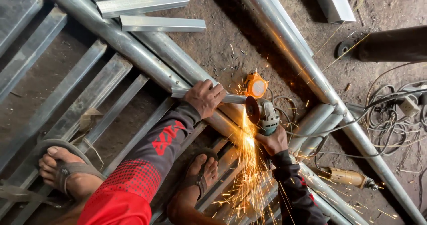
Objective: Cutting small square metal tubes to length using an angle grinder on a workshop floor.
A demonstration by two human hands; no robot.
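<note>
Both hands were busy: my left hand [205, 97] clamped around a short flat galvanised steel strip [231, 98], pinning it across a long round steel pipe [133, 47], while my right hand [272, 141] gripped the grey-green angle grinder [265, 114]. Its disc met the strip's free end, throwing orange sparks [247, 162] down toward my sandalled feet [66, 169]. Just beyond sat an orange tape measure [255, 86].

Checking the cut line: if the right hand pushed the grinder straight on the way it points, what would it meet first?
Probably the thin metal strip that the left hand pins down. The right hand aims the angle grinder up-frame, its disc already at the strip, sparks flying. Beyond lies the orange tape measure; depth is unclear.
</note>
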